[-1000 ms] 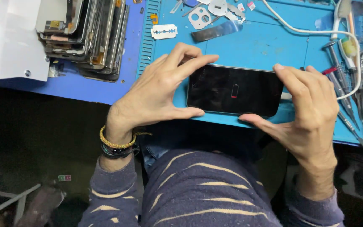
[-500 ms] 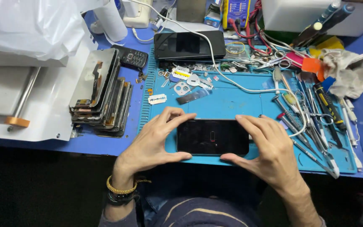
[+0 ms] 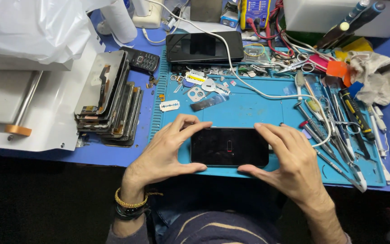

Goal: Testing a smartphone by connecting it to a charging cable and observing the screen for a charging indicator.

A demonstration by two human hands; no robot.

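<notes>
We're holding the phone (image 3: pixel 229 147) flat on the blue mat (image 3: pixel 249 110) right at the near edge, left hand (image 3: pixel 165 151) pinching its left end between thumb and fingers, right hand (image 3: pixel 290 160) gripping the right end the same way. Screen's showing a little red low-battery icon, so we're guessing it's assembled and powering on, with charging and testing left. The mat's top tray strip is holding small metal parts (image 3: pixel 201 83), and a stack of old screens (image 3: pixel 109 97) is sitting just off the mat.
</notes>
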